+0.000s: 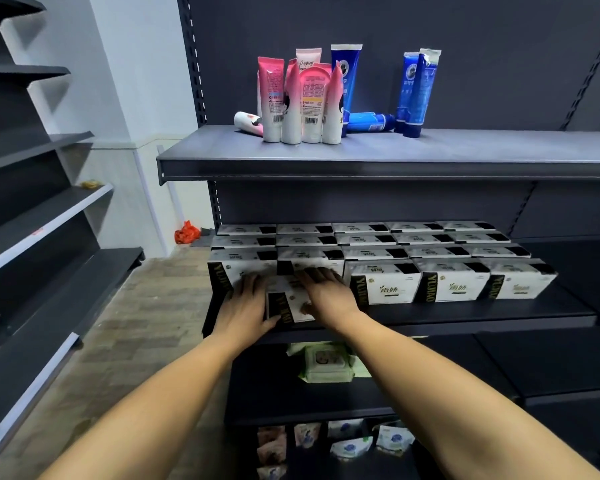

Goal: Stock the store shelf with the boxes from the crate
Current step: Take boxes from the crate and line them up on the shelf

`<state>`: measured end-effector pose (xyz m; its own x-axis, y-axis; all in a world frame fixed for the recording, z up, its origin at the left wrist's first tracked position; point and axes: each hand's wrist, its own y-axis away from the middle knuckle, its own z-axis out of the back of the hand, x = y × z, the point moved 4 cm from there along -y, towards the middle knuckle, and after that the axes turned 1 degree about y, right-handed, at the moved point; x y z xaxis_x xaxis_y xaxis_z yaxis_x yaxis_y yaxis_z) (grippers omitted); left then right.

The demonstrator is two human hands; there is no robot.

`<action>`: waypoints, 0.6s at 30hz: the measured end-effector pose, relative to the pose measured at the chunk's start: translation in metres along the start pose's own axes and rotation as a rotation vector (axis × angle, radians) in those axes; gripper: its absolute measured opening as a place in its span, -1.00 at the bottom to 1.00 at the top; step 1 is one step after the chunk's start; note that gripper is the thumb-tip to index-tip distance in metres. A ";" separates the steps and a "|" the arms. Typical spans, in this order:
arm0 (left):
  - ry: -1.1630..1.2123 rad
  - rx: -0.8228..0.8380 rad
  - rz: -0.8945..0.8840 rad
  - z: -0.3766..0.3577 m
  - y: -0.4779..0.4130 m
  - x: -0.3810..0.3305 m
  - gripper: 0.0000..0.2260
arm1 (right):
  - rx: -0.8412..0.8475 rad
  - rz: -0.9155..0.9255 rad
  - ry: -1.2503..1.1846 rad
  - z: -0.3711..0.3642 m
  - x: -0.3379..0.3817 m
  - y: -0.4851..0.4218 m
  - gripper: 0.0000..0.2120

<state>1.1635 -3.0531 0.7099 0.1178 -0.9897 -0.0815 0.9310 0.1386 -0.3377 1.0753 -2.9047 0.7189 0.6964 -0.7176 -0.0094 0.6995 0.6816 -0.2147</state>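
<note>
Both hands on 1 box [289, 304], front-left of the middle shelf [465, 315]. The left hand [246, 306] lies flat against its left side with the thumb along the bottom edge, and the right hand [328, 296] is spread flat over the top, so nothing's really wrapped round it. The box is tilted, right at the shelf lip, touching the front row [383, 285]. Risk imo: shove it in crooked and it jams or knocks its neighbours back. Ease off and it could slide off the edge.
</note>
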 end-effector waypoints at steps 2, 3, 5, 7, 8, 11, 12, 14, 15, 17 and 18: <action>0.025 0.005 0.011 -0.003 -0.002 0.000 -0.28 | -0.032 0.029 0.048 -0.001 0.005 0.002 -0.16; 0.038 0.013 0.020 -0.004 -0.003 0.000 -0.29 | -0.051 0.046 0.072 -0.002 0.008 0.003 -0.17; 0.046 0.015 0.026 -0.007 -0.004 0.001 -0.29 | -0.075 0.053 0.086 -0.004 0.012 0.005 -0.18; 0.039 -0.001 0.024 -0.008 -0.006 0.003 -0.29 | -0.077 0.040 0.062 -0.004 0.013 0.005 -0.17; 0.036 -0.011 0.022 -0.009 -0.008 0.004 -0.29 | -0.080 0.032 0.047 -0.003 0.013 0.004 -0.17; 0.038 -0.015 0.017 -0.011 -0.012 0.004 -0.25 | -0.097 0.010 0.043 -0.001 0.009 0.000 -0.19; 0.036 -0.010 0.021 -0.012 -0.014 0.004 -0.22 | -0.106 -0.006 0.056 -0.001 0.006 -0.001 -0.22; 0.009 -0.013 0.021 -0.015 -0.015 0.005 -0.17 | -0.128 -0.030 0.074 -0.003 -0.002 -0.003 -0.23; -0.002 -0.015 0.017 -0.017 -0.016 0.006 -0.14 | -0.134 -0.035 0.080 -0.004 -0.006 -0.003 -0.22; -0.018 -0.004 0.010 -0.022 -0.017 0.008 -0.10 | -0.162 -0.037 0.081 -0.006 -0.010 -0.004 -0.23; -0.025 -0.001 0.008 -0.023 -0.018 0.009 -0.09 | -0.170 -0.045 0.080 -0.007 -0.010 -0.005 -0.22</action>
<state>1.1401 -3.0637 0.6932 0.1338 -0.9891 -0.0607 0.9298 0.1465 -0.3376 1.0637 -2.9012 0.7135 0.6453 -0.7605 -0.0722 0.6878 0.6195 -0.3783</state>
